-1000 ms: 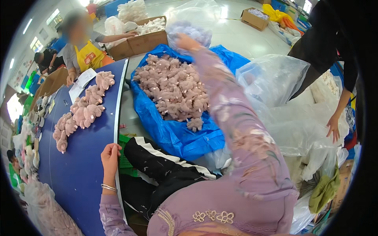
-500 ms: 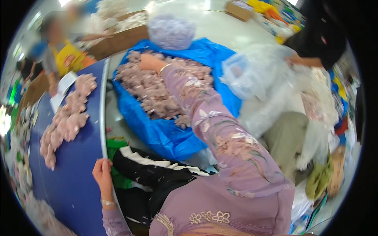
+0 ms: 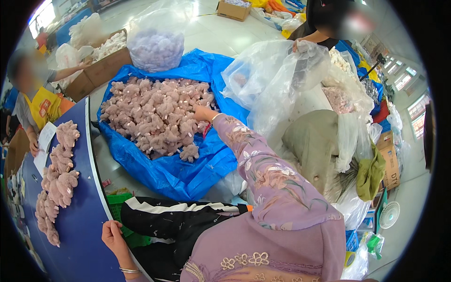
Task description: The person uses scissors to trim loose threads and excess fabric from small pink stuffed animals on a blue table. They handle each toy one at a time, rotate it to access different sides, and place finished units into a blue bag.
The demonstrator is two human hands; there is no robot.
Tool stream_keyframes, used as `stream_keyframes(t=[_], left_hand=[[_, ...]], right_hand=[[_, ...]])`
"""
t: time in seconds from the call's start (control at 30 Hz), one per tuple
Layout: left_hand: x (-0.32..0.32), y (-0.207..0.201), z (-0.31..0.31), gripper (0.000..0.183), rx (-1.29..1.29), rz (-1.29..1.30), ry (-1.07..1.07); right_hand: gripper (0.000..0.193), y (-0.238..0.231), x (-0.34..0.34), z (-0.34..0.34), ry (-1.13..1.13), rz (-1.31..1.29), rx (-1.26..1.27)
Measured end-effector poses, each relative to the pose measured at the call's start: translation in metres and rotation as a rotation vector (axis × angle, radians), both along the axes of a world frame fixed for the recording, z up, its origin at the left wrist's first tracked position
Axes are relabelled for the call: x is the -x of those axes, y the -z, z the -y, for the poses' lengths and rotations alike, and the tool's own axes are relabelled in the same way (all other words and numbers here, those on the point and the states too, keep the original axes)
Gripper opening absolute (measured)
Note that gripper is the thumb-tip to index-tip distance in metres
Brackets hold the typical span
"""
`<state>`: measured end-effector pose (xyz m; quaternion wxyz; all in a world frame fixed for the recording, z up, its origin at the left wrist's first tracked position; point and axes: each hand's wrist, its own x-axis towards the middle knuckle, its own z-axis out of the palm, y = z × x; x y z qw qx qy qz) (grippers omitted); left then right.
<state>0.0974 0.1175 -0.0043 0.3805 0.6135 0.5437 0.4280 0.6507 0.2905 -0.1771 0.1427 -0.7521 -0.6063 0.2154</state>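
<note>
My right hand [image 3: 203,113] reaches into the right side of a heap of small pinkish-brown plush pieces [image 3: 145,113]. Its fingertips are hidden among them, so whether it grips one cannot be told. Just below its wrist hangs a red strip [image 3: 206,130]. The heap lies in a spread blue plastic sheet [image 3: 183,176]. My left hand [image 3: 114,235] rests at the edge of the blue table [image 3: 84,230], fingers curled in with nothing visible in them. Along the table's left part runs a row of several similar plush pieces [image 3: 60,181].
Behind the heap stands a clear bag of pale lilac pieces [image 3: 156,49]. At left, a person in a yellow apron [image 3: 44,104] is beside a cardboard box [image 3: 101,70]. On the right, another person's hand [image 3: 307,39] holds a large clear plastic bag [image 3: 268,70] near a grey-green sack [image 3: 312,141].
My right hand has moved from the far left part of the heap to its right side. The whole view has shifted. My left hand stays by the table edge, fingers still curled.
</note>
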Motion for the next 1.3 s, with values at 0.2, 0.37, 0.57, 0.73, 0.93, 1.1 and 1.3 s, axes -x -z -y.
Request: stream_keyframes(t=[0.2, 0.37, 0.57, 0.73, 0.93, 1.1, 1.3], left_hand=[[-0.001, 0.001, -0.005, 0.019, 0.012, 0.031, 0.050], [-0.002, -0.005, -0.001, 0.018, 0.027, 0.021, 0.046], [0.000, 0.001, -0.001, 0.017, 0.035, 0.054, 0.050], [-0.003, -0.001, -0.004, 0.019, -0.028, 0.036, 0.045], [0.020, -0.005, 0.024, 0.013, -0.191, -0.006, -0.043], [0.053, -0.013, 0.064, 0.014, -0.219, -0.042, -0.110], [0.113, -0.013, 0.129, 0.022, -0.170, 0.002, -0.491]], right_hand=[[0.031, 0.044, 0.000, 0.027, -0.107, -0.011, 0.122], [0.034, 0.067, 0.031, 0.049, -0.464, 0.212, -0.089], [0.028, 0.055, 0.087, 0.085, -0.185, -0.342, 0.220], [0.029, 0.017, 0.156, 0.060, -0.367, -0.471, -0.051], [0.034, -0.138, 0.300, 0.049, -0.491, -0.955, -0.208], [0.031, -0.209, 0.387, 0.071, -0.642, -1.018, -0.196], [0.019, -0.214, 0.510, 0.087, -1.003, -0.877, -0.197]])
